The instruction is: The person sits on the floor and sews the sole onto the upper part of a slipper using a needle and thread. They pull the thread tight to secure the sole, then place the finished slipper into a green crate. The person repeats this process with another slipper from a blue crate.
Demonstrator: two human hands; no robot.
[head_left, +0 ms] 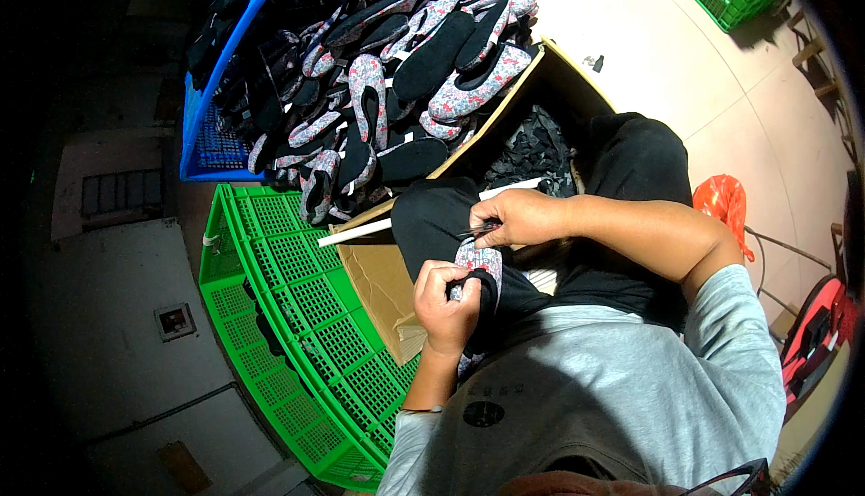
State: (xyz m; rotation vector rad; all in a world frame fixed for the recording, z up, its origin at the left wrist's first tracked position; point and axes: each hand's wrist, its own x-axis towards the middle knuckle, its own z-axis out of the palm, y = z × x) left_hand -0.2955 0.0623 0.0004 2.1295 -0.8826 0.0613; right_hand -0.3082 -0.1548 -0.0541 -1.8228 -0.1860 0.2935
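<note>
One pale floor (631, 23) spreads beyond a green crate (333, 334) and a blue crate (203, 172) (heaped with slippers (368, 100)). Above the left thigh (428, 212), the left hand (446, 311) grips the floral slipper (482, 257); hold its fabric taut. The right hand (523, 217) pinches a small dark tool (485, 227); keep its tip shallow.

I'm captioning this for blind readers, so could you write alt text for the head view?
A person's left hand grips a floral slipper above their lap, while their right hand pinches something small and dark at its far end. Beyond, a blue crate overflows with similar slippers; a green crate stands to the left.
</note>
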